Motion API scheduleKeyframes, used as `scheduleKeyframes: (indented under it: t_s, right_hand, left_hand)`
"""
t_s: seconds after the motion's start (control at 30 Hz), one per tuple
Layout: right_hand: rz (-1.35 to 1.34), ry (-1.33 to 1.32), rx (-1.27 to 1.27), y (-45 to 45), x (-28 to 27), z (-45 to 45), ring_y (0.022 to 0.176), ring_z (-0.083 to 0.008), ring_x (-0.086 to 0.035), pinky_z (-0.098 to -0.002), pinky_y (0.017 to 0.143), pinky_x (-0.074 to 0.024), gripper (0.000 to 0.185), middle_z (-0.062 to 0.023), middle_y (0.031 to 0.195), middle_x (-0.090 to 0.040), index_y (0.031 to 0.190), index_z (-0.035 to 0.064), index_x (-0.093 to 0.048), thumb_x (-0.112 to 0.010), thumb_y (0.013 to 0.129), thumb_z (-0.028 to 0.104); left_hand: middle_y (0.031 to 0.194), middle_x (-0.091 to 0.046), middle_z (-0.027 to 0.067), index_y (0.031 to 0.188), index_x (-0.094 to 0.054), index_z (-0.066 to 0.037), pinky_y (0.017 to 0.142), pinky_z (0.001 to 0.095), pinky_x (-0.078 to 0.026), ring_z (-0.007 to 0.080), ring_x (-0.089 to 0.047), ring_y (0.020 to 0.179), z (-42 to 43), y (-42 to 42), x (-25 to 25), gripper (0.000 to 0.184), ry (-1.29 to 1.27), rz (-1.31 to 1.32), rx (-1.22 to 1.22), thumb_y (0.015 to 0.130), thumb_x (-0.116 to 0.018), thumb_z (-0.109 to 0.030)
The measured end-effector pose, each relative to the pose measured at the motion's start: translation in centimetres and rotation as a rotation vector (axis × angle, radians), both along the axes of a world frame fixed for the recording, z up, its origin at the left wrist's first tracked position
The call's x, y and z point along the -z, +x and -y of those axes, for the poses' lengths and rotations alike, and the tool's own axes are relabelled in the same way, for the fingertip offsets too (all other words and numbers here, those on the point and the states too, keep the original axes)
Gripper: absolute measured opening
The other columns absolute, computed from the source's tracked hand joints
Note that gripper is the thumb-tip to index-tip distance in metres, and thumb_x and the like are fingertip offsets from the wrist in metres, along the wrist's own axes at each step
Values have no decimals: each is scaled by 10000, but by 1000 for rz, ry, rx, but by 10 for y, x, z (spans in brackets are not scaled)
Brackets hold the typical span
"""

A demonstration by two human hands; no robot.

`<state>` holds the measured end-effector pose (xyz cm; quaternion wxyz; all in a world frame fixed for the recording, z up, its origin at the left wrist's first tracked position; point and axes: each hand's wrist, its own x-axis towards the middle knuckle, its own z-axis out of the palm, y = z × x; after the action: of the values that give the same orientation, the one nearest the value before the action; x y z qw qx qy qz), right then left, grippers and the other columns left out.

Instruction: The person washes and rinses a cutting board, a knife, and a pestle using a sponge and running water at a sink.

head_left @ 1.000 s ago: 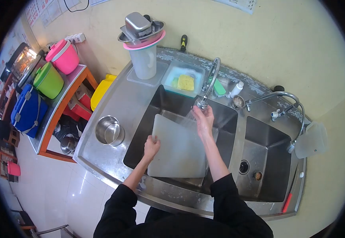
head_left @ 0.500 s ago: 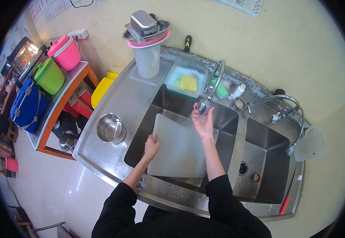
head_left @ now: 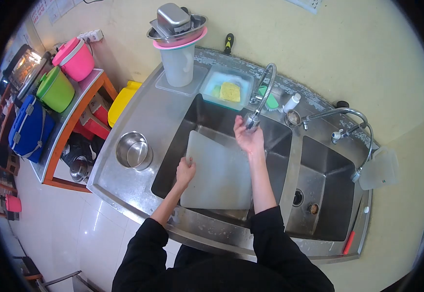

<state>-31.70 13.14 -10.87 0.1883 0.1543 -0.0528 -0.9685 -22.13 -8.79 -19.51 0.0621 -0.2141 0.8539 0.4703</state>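
Note:
My left hand (head_left: 186, 171) is closed on the left edge of a white cutting board (head_left: 217, 177), which leans in the large left sink basin (head_left: 168, 170). The spray head (head_left: 252, 120) of a flexible faucet (head_left: 270, 80) points down over this basin. Just below and beside it is my right hand (head_left: 249, 139), palm turned up, its fingers loosely apart and slightly curled. Nothing shows in that palm; the fingertips are close to the spray head, and whether they touch it is unclear.
Behind the basin, a yellow sponge (head_left: 230, 91) sits in a soapy tub (head_left: 207, 97). A metal pot (head_left: 134, 151) stands on the left counter. A stack of bowls (head_left: 179, 31) tops a white pitcher (head_left: 178, 68). The smaller right basin (head_left: 326, 194) has its own faucet (head_left: 343, 111).
My right hand has loosened from around the spray head and shifted slightly lower, palm up. My left hand keeps its hold on the cutting board. The whole view has shifted slightly.

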Motion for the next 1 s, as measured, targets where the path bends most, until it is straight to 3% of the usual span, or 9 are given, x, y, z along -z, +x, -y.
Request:
scheduleKeyframes:
  t_s: [0.07,0.17,0.27,0.57,0.67,0.77,0.87,0.9,1.0]
  right_hand:
    - [107,-78,104,14,-23,8,941,-278,-489,-313,717,-478,371,-167,976,-502,950,-19,-503,-491,849,337]
    - [-158,-128,257,32,-12,9,1070,-349,-392,-382,857,-445,311,-191,1079,-445,1012,-13,-490,-538,833,238]
    - [-197,-177,271,27,-1,13,1073,-318,-388,-361,814,-474,270,-190,1122,-427,1019,-11,-464,-529,840,180]
    - [7,-20,-95,-8,6,-10,720,-217,-480,-264,548,-445,427,-158,905,-494,1059,-24,-418,-407,875,361]
    - [-70,-112,-117,-7,12,-18,831,-261,-499,-304,651,-485,439,-150,948,-488,1028,-24,-417,-427,872,387]
    - [-102,40,246,20,-15,3,1005,-314,-436,-358,816,-461,319,-168,1050,-462,1009,-2,-455,-473,868,284]
    - [-202,-207,285,30,-6,9,1097,-343,-350,-388,901,-420,224,-181,1102,-436,946,-26,-508,-534,829,164]
    - [-192,-193,283,28,-6,10,1081,-328,-366,-378,870,-442,228,-166,1118,-439,963,-17,-504,-579,794,117]
    - [-215,-227,233,23,-3,9,1035,-319,-418,-348,793,-477,269,-165,1090,-461,985,14,-502,-568,812,210]
  left_hand:
    - [866,-613,184,1040,-504,-41,752,397,-450,333,-589,851,2,-1,5,355,16,-17,4,728,-556,-203]
    - [871,-613,183,1039,-503,-41,761,394,-447,331,-589,855,1,-1,-1,351,-4,-6,23,731,-551,-203]
    - [872,-613,184,1037,-504,-42,761,394,-448,330,-589,855,2,-2,3,349,23,2,5,729,-549,-201]
    - [869,-611,184,1024,-510,-39,757,392,-450,332,-590,844,2,0,3,339,24,-12,1,723,-540,-190]
    - [860,-610,181,1025,-514,-40,752,391,-451,330,-591,836,4,-2,11,340,16,-43,29,720,-541,-189]
    - [850,-608,182,1020,-519,-39,743,392,-452,328,-591,829,3,-1,1,336,40,-5,4,720,-539,-187]
    - [850,-607,191,1017,-520,-37,738,392,-451,328,-590,833,4,-2,7,333,9,-18,9,720,-539,-184]
    - [848,-607,192,1016,-521,-37,739,392,-451,329,-590,834,3,-2,9,331,22,-26,3,720,-538,-183]
    - [843,-609,193,1015,-522,-39,742,391,-451,331,-591,834,6,-1,11,327,40,-43,3,721,-538,-181]
